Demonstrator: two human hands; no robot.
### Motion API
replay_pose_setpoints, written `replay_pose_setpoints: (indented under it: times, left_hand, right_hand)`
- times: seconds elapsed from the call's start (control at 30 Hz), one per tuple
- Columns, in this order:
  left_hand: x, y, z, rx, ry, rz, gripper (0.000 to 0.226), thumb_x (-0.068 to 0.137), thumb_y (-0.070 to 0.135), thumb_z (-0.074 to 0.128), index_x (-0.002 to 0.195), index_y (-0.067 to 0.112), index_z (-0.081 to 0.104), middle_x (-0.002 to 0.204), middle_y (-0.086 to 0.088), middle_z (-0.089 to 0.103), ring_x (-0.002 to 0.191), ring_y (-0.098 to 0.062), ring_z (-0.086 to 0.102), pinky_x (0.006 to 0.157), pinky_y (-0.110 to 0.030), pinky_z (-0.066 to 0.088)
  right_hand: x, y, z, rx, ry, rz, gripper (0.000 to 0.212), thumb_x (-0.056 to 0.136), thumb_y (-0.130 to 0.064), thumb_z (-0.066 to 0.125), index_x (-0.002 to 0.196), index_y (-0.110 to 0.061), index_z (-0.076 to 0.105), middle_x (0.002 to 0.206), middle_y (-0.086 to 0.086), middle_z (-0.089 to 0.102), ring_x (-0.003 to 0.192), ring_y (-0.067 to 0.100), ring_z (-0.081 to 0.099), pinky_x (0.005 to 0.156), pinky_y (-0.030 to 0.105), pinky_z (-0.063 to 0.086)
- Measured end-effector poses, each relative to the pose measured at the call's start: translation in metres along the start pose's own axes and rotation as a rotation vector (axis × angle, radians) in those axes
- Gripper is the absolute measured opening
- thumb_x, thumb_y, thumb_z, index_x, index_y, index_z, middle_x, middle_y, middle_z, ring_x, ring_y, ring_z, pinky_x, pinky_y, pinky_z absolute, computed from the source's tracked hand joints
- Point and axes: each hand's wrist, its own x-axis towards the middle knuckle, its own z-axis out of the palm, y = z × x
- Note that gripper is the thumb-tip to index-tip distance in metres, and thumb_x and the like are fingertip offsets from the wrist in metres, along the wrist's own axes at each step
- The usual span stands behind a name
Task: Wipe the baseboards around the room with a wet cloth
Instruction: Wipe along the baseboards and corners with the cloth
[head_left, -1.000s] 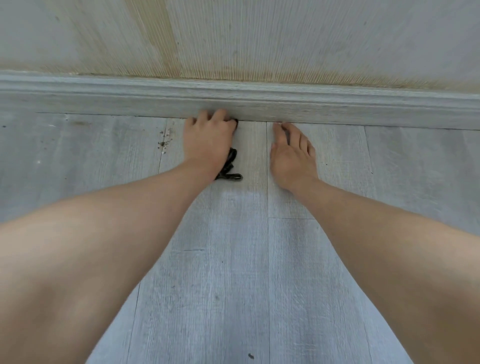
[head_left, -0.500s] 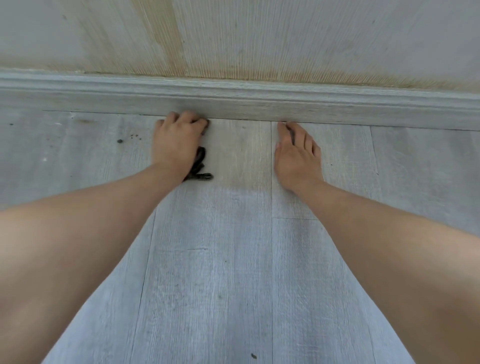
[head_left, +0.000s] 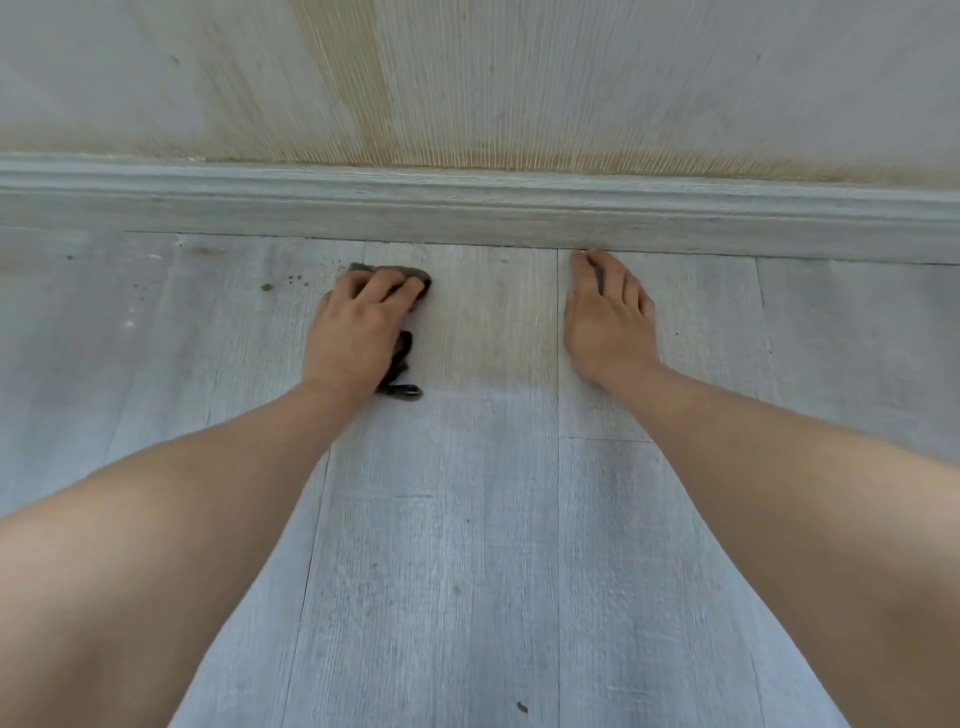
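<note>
A pale grey moulded baseboard (head_left: 467, 208) runs across the view where the wall meets the floor. My left hand (head_left: 358, 332) grips a dark grey cloth (head_left: 402, 358) on the floor, a short way in front of the baseboard; cloth shows beyond the fingertips and beside the palm. My right hand (head_left: 608, 317) lies flat on the floor with straight fingers, its fingertips at the foot of the baseboard.
Grey wood-look floor planks (head_left: 441, 545) fill the lower view. Small dark crumbs of dirt (head_left: 267, 287) lie left of the cloth, and one speck (head_left: 521, 706) near the bottom. The wall (head_left: 519, 78) above has a yellowish stain.
My left hand with the cloth has pulled back from the baseboard onto the floor, after sliding left along it. My right hand has stayed in place.
</note>
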Motion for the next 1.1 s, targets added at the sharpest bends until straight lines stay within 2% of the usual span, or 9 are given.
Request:
replay_pose_setpoints:
  times: [0.1, 0.23, 0.4, 0.53, 0.73, 0.83, 0.93, 1.1]
  left_hand:
    - [0.006, 0.007, -0.01, -0.034, -0.067, -0.103, 0.044, 0.079, -0.008, 0.062, 0.12, 0.008, 0.063, 0.118, -0.01, 0.062, 0.099, -0.042, 0.052, 0.075, -0.046, 0.048]
    - [0.022, 0.061, -0.014, -0.162, -0.036, 0.008, 0.041, 0.083, -0.005, 0.059, 0.12, 0.01, 0.062, 0.116, -0.01, 0.063, 0.092, -0.041, 0.054, 0.072, -0.046, 0.049]
    - [0.055, 0.173, -0.005, -0.362, -0.079, 0.104, 0.04, 0.09, 0.004, 0.05, 0.127, 0.018, 0.057, 0.125, 0.0, 0.056, 0.102, -0.033, 0.047, 0.082, -0.04, 0.043]
    - [0.069, 0.244, 0.01, -0.322, -0.144, 0.196, 0.042, 0.092, 0.007, 0.047, 0.132, 0.023, 0.05, 0.132, 0.003, 0.048, 0.11, -0.028, 0.043, 0.083, -0.035, 0.036]
    - [0.073, 0.317, 0.032, -0.317, -0.202, 0.288, 0.038, 0.095, 0.012, 0.045, 0.13, 0.024, 0.051, 0.129, 0.006, 0.048, 0.112, -0.024, 0.042, 0.089, -0.033, 0.032]
    - [0.066, 0.323, 0.043, -0.256, -0.202, 0.325, 0.038, 0.095, 0.015, 0.043, 0.131, 0.024, 0.05, 0.131, 0.007, 0.048, 0.118, -0.023, 0.038, 0.094, -0.031, 0.026]
    - [0.062, 0.309, 0.044, -0.247, -0.196, 0.383, 0.044, 0.094, 0.017, 0.045, 0.137, 0.025, 0.045, 0.136, 0.008, 0.046, 0.124, -0.021, 0.036, 0.097, -0.032, 0.026]
    - [0.048, 0.248, 0.036, -0.206, -0.212, 0.306, 0.048, 0.092, 0.015, 0.049, 0.138, 0.024, 0.045, 0.137, 0.005, 0.045, 0.126, -0.021, 0.036, 0.099, -0.033, 0.028]
  right_hand:
    - [0.002, -0.003, -0.003, 0.01, -0.034, -0.001, 0.052, 0.101, -0.023, 0.023, 0.151, -0.021, 0.01, 0.155, 0.0, 0.008, 0.142, 0.021, 0.01, 0.116, 0.035, 0.004]
    - [-0.005, 0.0, -0.013, 0.038, -0.056, -0.03, 0.051, 0.1, -0.017, 0.029, 0.15, -0.019, 0.017, 0.156, 0.001, 0.009, 0.142, 0.02, 0.011, 0.115, 0.034, 0.005]
    - [-0.028, 0.06, -0.041, 0.012, 0.126, 0.239, 0.049, 0.094, -0.011, 0.038, 0.142, -0.014, 0.031, 0.149, 0.003, 0.025, 0.135, 0.024, 0.025, 0.109, 0.035, 0.017]
    - [-0.05, 0.116, -0.061, -0.042, 0.162, 0.347, 0.046, 0.094, -0.01, 0.038, 0.141, -0.013, 0.034, 0.147, 0.005, 0.03, 0.132, 0.026, 0.028, 0.106, 0.035, 0.02]
    - [-0.076, 0.168, -0.068, -0.088, 0.191, 0.453, 0.041, 0.096, -0.009, 0.035, 0.137, -0.011, 0.038, 0.142, 0.007, 0.035, 0.128, 0.026, 0.033, 0.103, 0.034, 0.024]
    - [-0.083, 0.172, -0.064, -0.096, 0.184, 0.45, 0.039, 0.096, -0.01, 0.035, 0.135, -0.012, 0.039, 0.14, 0.007, 0.037, 0.127, 0.025, 0.034, 0.101, 0.034, 0.026]
    - [-0.081, 0.166, -0.063, -0.084, 0.182, 0.419, 0.039, 0.096, -0.01, 0.035, 0.135, -0.014, 0.038, 0.139, 0.006, 0.038, 0.127, 0.024, 0.034, 0.1, 0.034, 0.027]
    - [-0.07, 0.125, -0.06, -0.041, 0.131, 0.318, 0.048, 0.095, -0.008, 0.04, 0.141, -0.013, 0.032, 0.143, 0.005, 0.033, 0.13, 0.023, 0.031, 0.101, 0.032, 0.027]
